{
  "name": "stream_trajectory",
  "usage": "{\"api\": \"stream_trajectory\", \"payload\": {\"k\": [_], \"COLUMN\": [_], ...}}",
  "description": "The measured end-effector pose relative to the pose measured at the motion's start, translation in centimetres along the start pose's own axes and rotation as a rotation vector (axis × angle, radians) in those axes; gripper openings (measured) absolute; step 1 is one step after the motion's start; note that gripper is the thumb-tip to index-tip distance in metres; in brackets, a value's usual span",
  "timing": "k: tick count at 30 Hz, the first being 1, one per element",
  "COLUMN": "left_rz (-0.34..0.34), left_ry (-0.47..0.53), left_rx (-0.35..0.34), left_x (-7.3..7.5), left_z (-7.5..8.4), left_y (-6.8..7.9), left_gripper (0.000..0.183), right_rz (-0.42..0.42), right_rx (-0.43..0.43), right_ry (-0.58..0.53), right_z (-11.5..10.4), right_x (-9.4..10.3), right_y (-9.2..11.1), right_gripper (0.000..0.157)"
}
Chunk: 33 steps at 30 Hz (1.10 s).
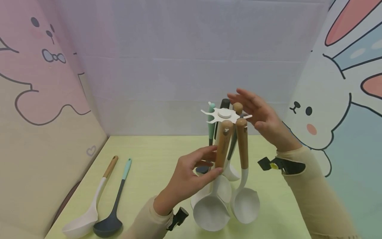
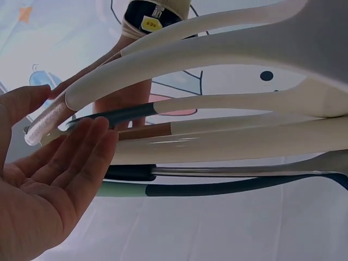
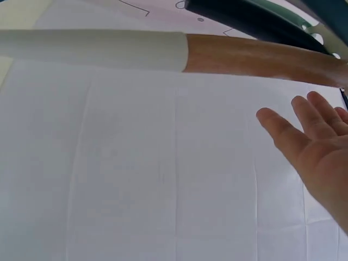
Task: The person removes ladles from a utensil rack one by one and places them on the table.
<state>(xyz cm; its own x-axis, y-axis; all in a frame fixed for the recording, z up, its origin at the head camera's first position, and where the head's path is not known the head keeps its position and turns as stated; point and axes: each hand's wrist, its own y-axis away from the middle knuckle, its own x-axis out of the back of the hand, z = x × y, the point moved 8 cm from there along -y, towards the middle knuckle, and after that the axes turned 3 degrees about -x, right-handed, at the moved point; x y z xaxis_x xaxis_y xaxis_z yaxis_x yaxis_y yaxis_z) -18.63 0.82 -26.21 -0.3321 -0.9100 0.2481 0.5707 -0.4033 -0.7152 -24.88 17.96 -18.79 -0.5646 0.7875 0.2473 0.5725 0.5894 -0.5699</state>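
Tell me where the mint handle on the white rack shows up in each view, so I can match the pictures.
Head: right of center, the mint handle stands at the left side of the white rack.
Left wrist: lower left, the lowest handle in the bunch.
Right wrist: top right, only a green strip.
Shared landmark: the black handle, right of it in head, just above it in left wrist, in front of it in right wrist.

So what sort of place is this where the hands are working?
Probably a screened-off tabletop set-up rather than a working kitchen: a creased pale sheet backs the table, a rabbit-printed panel runs along the right, and a white rack holds kitchen utensils.
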Motion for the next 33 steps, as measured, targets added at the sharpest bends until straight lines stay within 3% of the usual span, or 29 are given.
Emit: {"api": "stream_trajectory", "payload": {"k": [8,14,23,33], "left_rz": [0.027,0.037,0.030,0.020], "left_ry": [0.015,0.004,0.027,0.010], "left_rx": [0.035,0.074,0.092,0.063], "left_x": [-0.4,-0.4,-0.8,-1.0], "left_z": [-0.3,-0.7,-1.0,-0.7], "left_y": [0.1,0.3,0.5,0.5], "left_gripper": [0.030,0.027,0.023,0.023], "right_rz": [-0.051,-0.089,-0.057,-0.048], "right_rx": [-0.098,-0.056,-0.021,-0.030], "right_ry": [0.032,-0.020,-0.055,-0.061], "right_z": [1.7,2.0,2.2,2.0], "right_x": [-0.3,-0.7,-0.5,-0.5], "right_y": [-0.6,-1.1,-1.1,-0.9], "right_gripper": [0.101,0.095,0.086,0.079]}}
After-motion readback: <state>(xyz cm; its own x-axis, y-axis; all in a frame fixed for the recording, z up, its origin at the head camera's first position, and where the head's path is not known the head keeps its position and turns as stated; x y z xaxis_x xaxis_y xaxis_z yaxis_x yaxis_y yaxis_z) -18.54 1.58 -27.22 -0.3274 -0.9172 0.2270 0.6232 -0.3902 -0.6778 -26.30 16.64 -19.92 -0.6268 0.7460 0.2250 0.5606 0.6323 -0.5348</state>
